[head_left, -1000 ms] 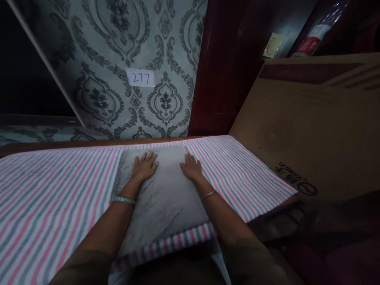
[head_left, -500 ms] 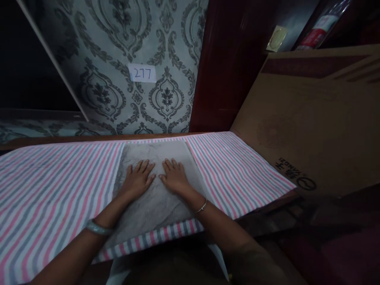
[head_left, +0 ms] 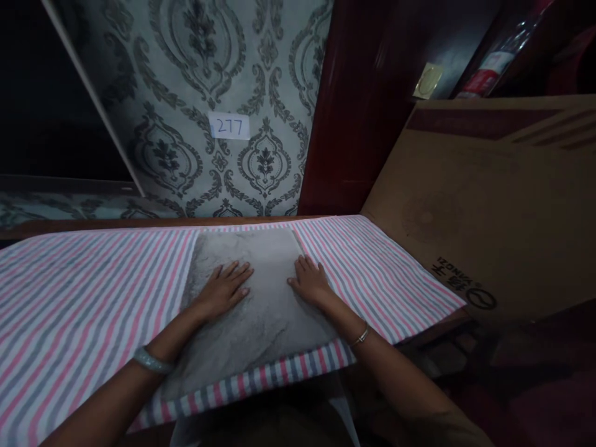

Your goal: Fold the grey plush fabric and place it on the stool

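A grey, plush-looking piece of fabric (head_left: 265, 316) lies spread over a striped cloth (head_left: 116, 292) on the table. Flat on its left half rests my left hand (head_left: 224, 288), fingers spread and palm down. My right hand (head_left: 310, 280) lies palm down at the right edge of the grey fabric, its fingers stretched out beside the stripes. Neither hand grips anything. Creases run across the lower part of the fabric.
A large cardboard box (head_left: 488, 211) leans at the table's right end. Behind it is a bottle with a red label (head_left: 484, 77). Patterned wallpaper (head_left: 265, 161) bears a paper marked 277 (head_left: 229, 126). A dark screen (head_left: 56, 105) stands at the left.
My right hand has slid rightward across the grey fabric, from near the middle to its right edge. My left hand has shifted only slightly. The view has tilted a little upward.
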A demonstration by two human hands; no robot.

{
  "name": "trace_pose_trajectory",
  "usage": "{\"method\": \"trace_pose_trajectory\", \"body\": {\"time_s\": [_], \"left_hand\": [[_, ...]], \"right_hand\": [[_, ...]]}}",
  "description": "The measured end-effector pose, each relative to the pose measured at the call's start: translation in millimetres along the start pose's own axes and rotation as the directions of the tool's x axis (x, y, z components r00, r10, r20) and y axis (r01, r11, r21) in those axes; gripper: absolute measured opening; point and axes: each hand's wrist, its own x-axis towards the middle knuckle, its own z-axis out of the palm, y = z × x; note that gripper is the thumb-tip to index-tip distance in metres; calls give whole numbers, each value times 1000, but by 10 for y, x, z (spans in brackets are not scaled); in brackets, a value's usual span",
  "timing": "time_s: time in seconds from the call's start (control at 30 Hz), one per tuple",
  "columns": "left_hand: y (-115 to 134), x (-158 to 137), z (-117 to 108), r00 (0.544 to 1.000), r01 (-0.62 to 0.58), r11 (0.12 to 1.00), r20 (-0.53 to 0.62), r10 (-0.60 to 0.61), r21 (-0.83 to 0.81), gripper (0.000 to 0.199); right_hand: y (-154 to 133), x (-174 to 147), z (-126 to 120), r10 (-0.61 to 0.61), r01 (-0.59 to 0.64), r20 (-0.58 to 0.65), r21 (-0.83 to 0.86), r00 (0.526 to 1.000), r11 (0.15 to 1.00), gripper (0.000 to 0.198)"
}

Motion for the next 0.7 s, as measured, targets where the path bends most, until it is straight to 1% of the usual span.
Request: {"method": "trace_pose_trajectory", "body": {"time_s": [0.03,0.07,0.1,0.13,0.17,0.2,0.23,0.27,0.3,0.37,0.43,0.5,0.53,0.6,0.7], "left_hand": [[-56,38,-48,1000,8,1000,6,-8,-26,56],[-123,89,-109,999,45,998,-13,-46,-41,55],[-196,154,-179,991,114,993,-62,-116,-45,55],[-270,229,-251,969,208,977,-129,-211,-40,55],[-339,310,-318,931,307,951,-196,-308,-34,55],[-397,392,-370,889,390,920,-248,-384,-28,56],[-442,470,-402,856,448,894,-276,-436,-22,56],[-470,539,-407,838,482,876,-284,-467,-17,56],[-484,595,-386,830,501,866,-279,-484,-13,56],[-480,667,-280,832,513,859,-252,-494,9,56],[-467,694,-146,836,526,849,-218,-503,55,57],[-472,699,-51,842,528,843,-187,-506,101,59],[-483,700,-29,846,526,843,-177,-503,116,59],[-512,707,-31,848,525,843,-165,-504,121,59],[-540,729,-81,849,525,845,-133,-511,103,64]], "right_hand": [[-63,63,-57,-22,22,0,-7,1000,1000,63],[-152,143,-111,-50,50,-9,-8,999,999,61],[-264,237,-156,-83,83,-22,-1,996,997,61],[-398,341,-189,-116,117,-35,13,993,993,61],[-545,451,-206,-151,153,-49,30,987,988,61],[-697,562,-205,-186,189,-63,48,981,981,61],[-846,670,-186,-218,223,-78,65,973,973,61],[-981,773,-152,-248,256,-98,80,964,963,61],[-1093,870,-106,-279,290,-117,90,953,953,61],[-1219,1043,4,-335,349,-136,96,932,932,59],[-1194,1196,93,-373,386,-131,92,919,918,58],[-1029,1338,127,-336,347,-119,81,934,934,60],[-907,1403,121,-285,295,-118,75,951,953,62],[-623,1507,82,-142,151,-113,74,983,986,65],[-205,1568,26,42,-29,-99,126,994,992,67]]}}
